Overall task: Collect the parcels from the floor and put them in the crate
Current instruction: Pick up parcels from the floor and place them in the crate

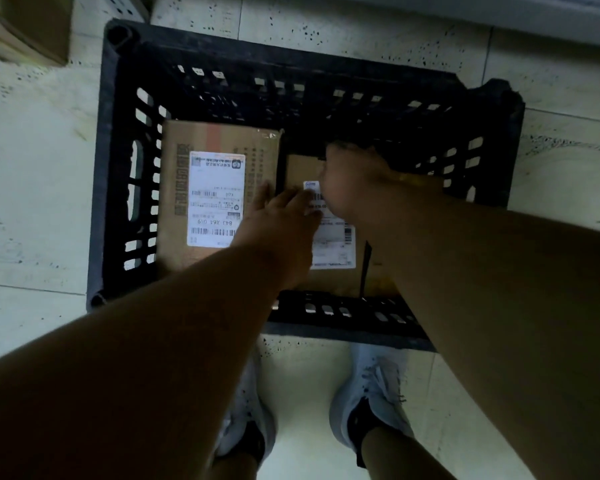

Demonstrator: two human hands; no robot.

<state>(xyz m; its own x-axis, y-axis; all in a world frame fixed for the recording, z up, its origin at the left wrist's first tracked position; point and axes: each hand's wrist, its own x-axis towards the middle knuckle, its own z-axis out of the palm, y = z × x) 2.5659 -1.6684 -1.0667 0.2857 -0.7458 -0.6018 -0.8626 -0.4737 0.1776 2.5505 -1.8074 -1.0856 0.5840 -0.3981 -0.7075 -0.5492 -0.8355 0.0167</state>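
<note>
A black slotted crate [118, 174] stands on the tiled floor in front of me. Inside it at the left lies a cardboard parcel [174, 188] with a large white shipping label. Beside it on the right lies a second cardboard parcel [333, 251] with a smaller white label, partly hidden under both of my hands. My left hand [278, 216] rests flat with straight fingers on the seam between the two parcels. My right hand [354, 181] is blurred and sits over the second parcel's far end, its fingers seemingly curled over the edge.
A brown cardboard box [28, 26] stands on the floor at the far left beyond the crate. My two feet in pale shoes [371, 393] stand just before the crate's near wall. A pale wall or ledge runs along the top right.
</note>
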